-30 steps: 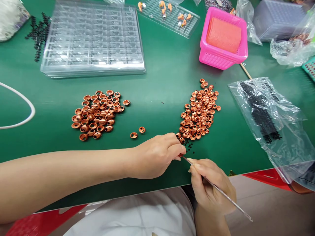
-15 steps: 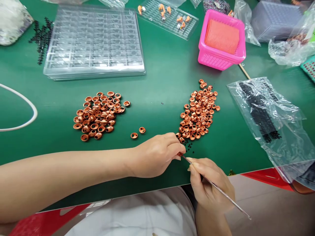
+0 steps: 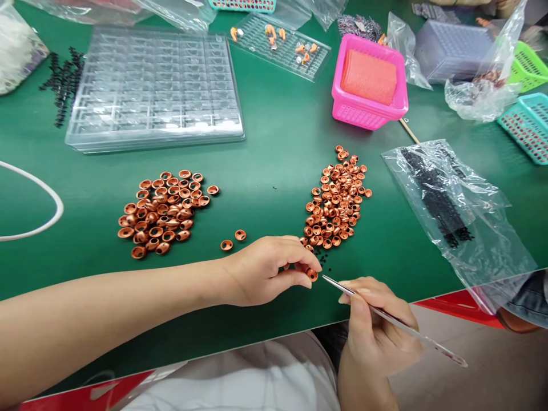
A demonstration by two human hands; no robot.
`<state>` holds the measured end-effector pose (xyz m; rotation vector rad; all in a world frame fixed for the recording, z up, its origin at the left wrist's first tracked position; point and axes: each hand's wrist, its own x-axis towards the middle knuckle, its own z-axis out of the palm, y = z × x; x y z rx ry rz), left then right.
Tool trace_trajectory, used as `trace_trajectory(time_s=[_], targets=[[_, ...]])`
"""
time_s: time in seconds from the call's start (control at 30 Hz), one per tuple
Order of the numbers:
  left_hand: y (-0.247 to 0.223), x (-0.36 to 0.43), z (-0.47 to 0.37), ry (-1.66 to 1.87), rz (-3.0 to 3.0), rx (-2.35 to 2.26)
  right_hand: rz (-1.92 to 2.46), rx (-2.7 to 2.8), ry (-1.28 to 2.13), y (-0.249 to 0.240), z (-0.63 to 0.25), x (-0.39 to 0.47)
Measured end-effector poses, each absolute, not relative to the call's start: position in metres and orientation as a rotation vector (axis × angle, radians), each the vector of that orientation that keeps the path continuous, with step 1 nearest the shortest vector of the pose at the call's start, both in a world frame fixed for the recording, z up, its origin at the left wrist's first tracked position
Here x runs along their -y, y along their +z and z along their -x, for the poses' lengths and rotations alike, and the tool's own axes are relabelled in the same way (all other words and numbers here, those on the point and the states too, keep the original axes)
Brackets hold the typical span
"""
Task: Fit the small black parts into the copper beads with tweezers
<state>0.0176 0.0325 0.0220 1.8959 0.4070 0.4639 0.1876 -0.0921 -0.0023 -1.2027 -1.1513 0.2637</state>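
Above the green table (image 3: 276, 214), the left hand (image 3: 269, 268) pinches a copper cup (image 3: 312, 275), the right hand (image 3: 379, 322) grips tweezers (image 3: 411, 331) just beside; work seems midway, though whether left pile (image 3: 161, 208) or right pile (image 3: 337, 208) is done is unclear.

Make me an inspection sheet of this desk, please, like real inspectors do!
Surface: green table, with things spread across it.
Job's things: left copper pile, right copper pile, two loose copper pieces between them, tiny black bits by the right pile.
Clutter: clear trays, pink basket, plastic bag with black pieces inside.
Hands: left hand pinches a copper cup; right hand holds a pointed tool, its tip near the cup but apart.
Cables: white loop at the left; cannot tell if it's a cable.
Surroundings: pale floor, red plastic beyond the near edge.
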Motion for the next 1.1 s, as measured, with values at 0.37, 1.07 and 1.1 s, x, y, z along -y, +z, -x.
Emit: trace_trajectory(time_s=[0.37, 1.07, 1.1], targets=[[0.026, -0.030, -0.018, 0.483, -1.969, -0.399, 1.150, 1.143, 0.316, -0.003, -0.189, 0.093], [0.059, -0.046, 0.016, 0.054, -2.536, -0.783, 1.149, 1.165, 0.281, -0.010, -0.194, 0.095], [0.062, -0.049, 0.020, 0.036, -2.582, -0.820, 1.137, 1.169, 0.284, -0.010, -0.195, 0.095]])
